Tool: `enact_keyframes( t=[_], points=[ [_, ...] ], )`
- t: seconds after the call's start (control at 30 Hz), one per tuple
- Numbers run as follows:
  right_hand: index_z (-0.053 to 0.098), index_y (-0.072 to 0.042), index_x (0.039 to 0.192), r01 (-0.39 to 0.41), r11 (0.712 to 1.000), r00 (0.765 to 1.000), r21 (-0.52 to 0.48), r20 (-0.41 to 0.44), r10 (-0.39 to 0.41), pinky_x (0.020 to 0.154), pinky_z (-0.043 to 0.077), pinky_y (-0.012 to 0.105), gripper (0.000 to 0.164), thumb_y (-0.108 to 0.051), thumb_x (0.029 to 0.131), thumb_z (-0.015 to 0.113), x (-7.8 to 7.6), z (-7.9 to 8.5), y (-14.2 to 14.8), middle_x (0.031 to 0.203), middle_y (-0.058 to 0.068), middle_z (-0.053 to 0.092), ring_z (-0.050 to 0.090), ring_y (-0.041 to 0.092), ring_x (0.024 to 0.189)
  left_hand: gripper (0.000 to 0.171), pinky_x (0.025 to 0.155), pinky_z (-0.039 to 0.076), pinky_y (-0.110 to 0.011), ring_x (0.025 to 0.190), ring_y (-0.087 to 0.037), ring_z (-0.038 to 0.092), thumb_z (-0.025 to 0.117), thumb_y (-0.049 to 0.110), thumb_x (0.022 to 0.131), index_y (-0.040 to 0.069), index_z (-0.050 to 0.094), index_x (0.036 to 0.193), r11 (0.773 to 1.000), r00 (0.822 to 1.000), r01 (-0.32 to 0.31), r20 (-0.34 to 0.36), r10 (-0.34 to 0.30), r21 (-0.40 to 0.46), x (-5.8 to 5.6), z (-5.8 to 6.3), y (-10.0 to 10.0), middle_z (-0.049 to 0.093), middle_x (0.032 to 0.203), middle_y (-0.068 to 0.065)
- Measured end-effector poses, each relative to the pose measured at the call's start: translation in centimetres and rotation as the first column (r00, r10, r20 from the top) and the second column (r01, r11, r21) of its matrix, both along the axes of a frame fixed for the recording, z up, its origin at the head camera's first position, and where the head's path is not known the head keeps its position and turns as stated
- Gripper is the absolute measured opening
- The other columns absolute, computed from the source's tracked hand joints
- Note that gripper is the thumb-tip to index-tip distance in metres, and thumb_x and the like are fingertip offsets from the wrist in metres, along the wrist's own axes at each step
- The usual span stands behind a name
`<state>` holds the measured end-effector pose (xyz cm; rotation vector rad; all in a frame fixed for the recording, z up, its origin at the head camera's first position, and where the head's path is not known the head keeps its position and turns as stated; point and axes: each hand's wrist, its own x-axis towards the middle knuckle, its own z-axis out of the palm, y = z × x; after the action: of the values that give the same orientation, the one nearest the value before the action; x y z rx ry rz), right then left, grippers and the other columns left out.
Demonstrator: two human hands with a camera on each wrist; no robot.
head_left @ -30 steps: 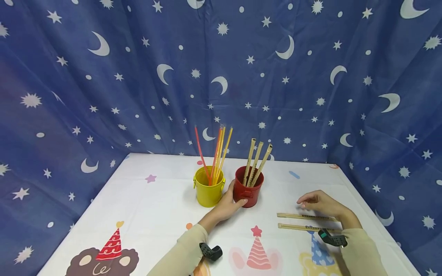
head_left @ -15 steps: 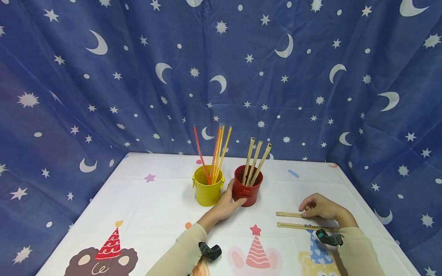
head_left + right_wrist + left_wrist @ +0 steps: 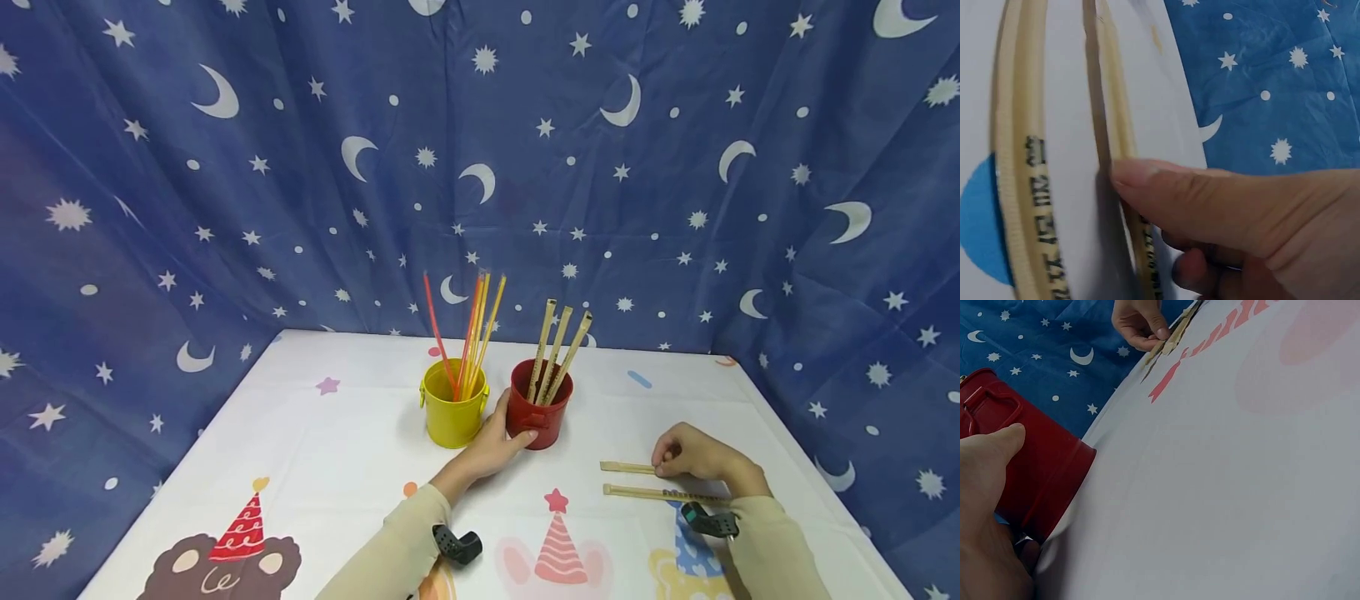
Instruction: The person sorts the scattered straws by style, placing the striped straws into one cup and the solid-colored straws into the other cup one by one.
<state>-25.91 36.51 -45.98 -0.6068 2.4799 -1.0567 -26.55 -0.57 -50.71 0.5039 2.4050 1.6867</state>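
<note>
My left hand [image 3: 487, 450] grips the small red metal bucket [image 3: 540, 427] from its left side, thumb across the front near the folded handle [image 3: 994, 406]. Three paper-wrapped pairs of chopsticks [image 3: 557, 354] lean upright in this bucket. On the right of the table, my right hand [image 3: 693, 454] pinches the farther of two wrapped pairs of chopsticks [image 3: 1119, 112] between thumb and fingers. It lies slightly tilted above its shadow in the right wrist view. The nearer wrapped pair of chopsticks [image 3: 1022, 125], printed with dark characters, lies flat and roughly parallel to it.
A yellow metal bucket [image 3: 452, 425] stands just left of the red one, holding several thin red and orange sticks [image 3: 468, 342]. A white cloth with party-hat prints [image 3: 360, 450] covers the table. Behind hangs a blue curtain [image 3: 480, 192] with moons and stars.
My right hand has come down from above the chopsticks and taken hold of the farther wrapped pair. My left hand stays on the red bucket.
</note>
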Motion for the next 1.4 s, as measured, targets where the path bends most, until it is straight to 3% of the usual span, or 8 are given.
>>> enact_keyframes(
  t=[0.17, 0.37, 0.6, 0.73, 0.87, 1.03, 1.2, 1.4],
  points=[
    [0.072, 0.001, 0.082, 0.116, 0.991, 0.985, 0.061, -0.133, -0.107, 0.056, 0.039, 0.019, 0.004, 0.004, 0.085, 0.072, 0.4, 0.8, -0.4, 0.071, -0.003, 0.055, 0.043, 0.002, 0.064, 0.087, 0.126, 0.025, -0.056, 0.156, -0.031, 0.024, 0.064, 0.034, 0.099, 0.017, 0.008, 0.164, 1.000, 1.000, 0.009, 0.008, -0.009, 0.017, 0.2, 0.0, 0.0, 0.024, 0.168, -0.009],
    [0.073, 0.001, 0.086, 0.213, 0.975, 0.917, -0.062, -0.332, -0.222, 0.055, 0.039, 0.020, 0.002, 0.002, 0.086, 0.072, 0.2, 2.3, -1.3, 0.072, -0.004, 0.052, 0.043, 0.001, 0.065, 0.086, 0.126, 0.024, -0.057, 0.156, -0.031, 0.025, 0.064, 0.032, 0.099, 0.019, 0.009, 0.164, 0.999, 1.000, 0.003, -0.003, -0.003, 0.041, 0.1, -0.1, 0.0, 0.025, 0.168, -0.008],
    [0.073, 0.003, 0.094, 0.265, 0.937, 0.854, -0.230, -0.395, -0.338, 0.048, 0.039, 0.023, 0.008, -0.004, 0.089, 0.074, 0.3, 3.6, -2.2, 0.071, -0.007, 0.052, 0.044, 0.003, 0.059, 0.087, 0.127, 0.024, -0.056, 0.156, -0.030, 0.024, 0.063, 0.033, 0.099, 0.018, 0.008, 0.164, 1.000, 1.000, 0.002, -0.001, -0.002, 0.027, 0.0, 0.0, -0.1, 0.023, 0.169, -0.008],
    [0.071, 0.005, 0.099, 0.264, 0.900, 0.838, -0.346, -0.380, -0.392, 0.048, 0.041, 0.026, 0.012, -0.004, 0.093, 0.071, 0.6, 4.5, -2.6, 0.073, -0.010, 0.055, 0.047, 0.006, 0.060, 0.087, 0.127, 0.024, -0.055, 0.157, -0.030, 0.024, 0.063, 0.034, 0.099, 0.017, 0.008, 0.164, 1.000, 1.000, 0.001, -0.011, -0.001, 0.020, -0.2, 0.0, -0.1, 0.024, 0.169, -0.008],
    [0.069, 0.008, 0.101, 0.261, 0.858, 0.848, -0.443, -0.319, -0.423, 0.059, 0.048, 0.021, 0.013, -0.003, 0.095, 0.068, 0.9, 5.0, -2.9, 0.079, -0.014, 0.059, 0.054, 0.005, 0.068, 0.087, 0.127, 0.024, -0.055, 0.156, -0.030, 0.025, 0.064, 0.034, 0.099, 0.017, 0.008, 0.164, 1.000, 1.000, 0.007, -0.017, -0.006, 0.021, -0.4, -0.1, -0.1, 0.025, 0.168, -0.008],
    [0.072, -0.002, 0.100, 0.268, 0.777, 0.870, -0.569, -0.204, -0.449, 0.070, 0.051, 0.015, 0.008, -0.002, 0.096, 0.065, 1.1, 5.2, -3.0, 0.083, -0.013, 0.064, 0.058, 0.004, 0.075, 0.087, 0.127, 0.025, -0.055, 0.156, -0.030, 0.026, 0.064, 0.034, 0.099, 0.017, 0.008, 0.164, 1.000, 1.000, 0.012, -0.026, -0.012, 0.011, -0.5, 0.0, 0.1, 0.025, 0.168, -0.009],
    [0.074, -0.013, 0.099, 0.237, 0.677, 0.906, -0.697, -0.093, -0.412, 0.076, 0.053, 0.014, 0.019, 0.001, 0.098, 0.061, 1.1, 5.2, -3.2, 0.086, -0.013, 0.068, 0.061, 0.002, 0.080, 0.087, 0.127, 0.025, -0.054, 0.156, -0.029, 0.025, 0.063, 0.034, 0.099, 0.016, 0.007, 0.164, 1.000, 1.000, 0.014, -0.010, -0.013, 0.017, -0.2, 0.0, 0.1, 0.024, 0.169, -0.008],
    [0.073, -0.018, 0.100, 0.222, 0.590, 0.934, -0.776, -0.005, -0.358, 0.081, 0.055, 0.014, 0.026, 0.001, 0.101, 0.056, 1.5, 5.5, -3.7, 0.090, -0.011, 0.071, 0.065, 0.002, 0.084, 0.087, 0.127, 0.024, -0.054, 0.157, -0.029, 0.024, 0.063, 0.033, 0.099, 0.017, 0.007, 0.164, 1.000, 1.000, 0.016, -0.005, -0.016, 0.020, -0.1, 0.1, 0.0, 0.023, 0.169, -0.008]
  ],
)
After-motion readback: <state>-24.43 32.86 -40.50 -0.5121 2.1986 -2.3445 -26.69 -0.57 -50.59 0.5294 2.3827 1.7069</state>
